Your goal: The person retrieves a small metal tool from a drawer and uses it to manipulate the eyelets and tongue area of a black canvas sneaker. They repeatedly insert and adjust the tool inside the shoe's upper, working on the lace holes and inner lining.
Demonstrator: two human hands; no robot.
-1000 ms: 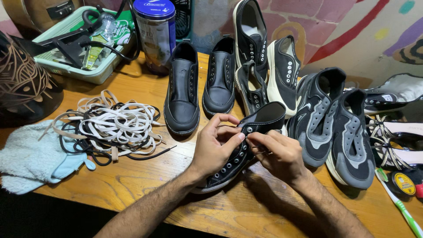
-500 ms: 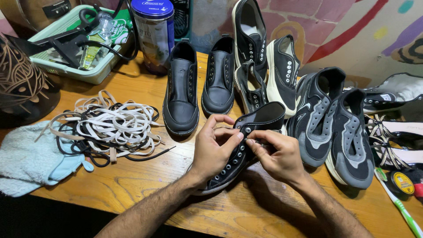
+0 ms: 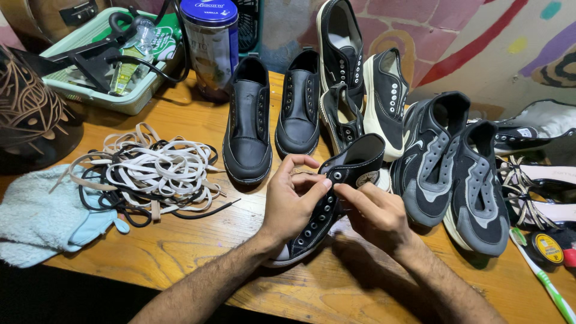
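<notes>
Left hand (image 3: 291, 201) has slid onto the black high-top sneaker (image 3: 336, 192); right hand (image 3: 375, 216) seemingly pinches its eyelet edge.

- Warm, moderately bright light from above; worktop (image 3: 180, 252) evenly lit.
- Soft shadows under hands and forearms, falling toward the near edge.
- Glare on black leather shoes (image 3: 249, 129) and jar lid (image 3: 209, 11).
- Bottom-left corner dark.
- Focus sharp; slight wide-angle stretch at edges.

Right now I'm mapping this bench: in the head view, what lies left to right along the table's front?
Pale towel → pile of laces → left hand → right hand → grey-and-black sneakers → green toothbrush.
</notes>
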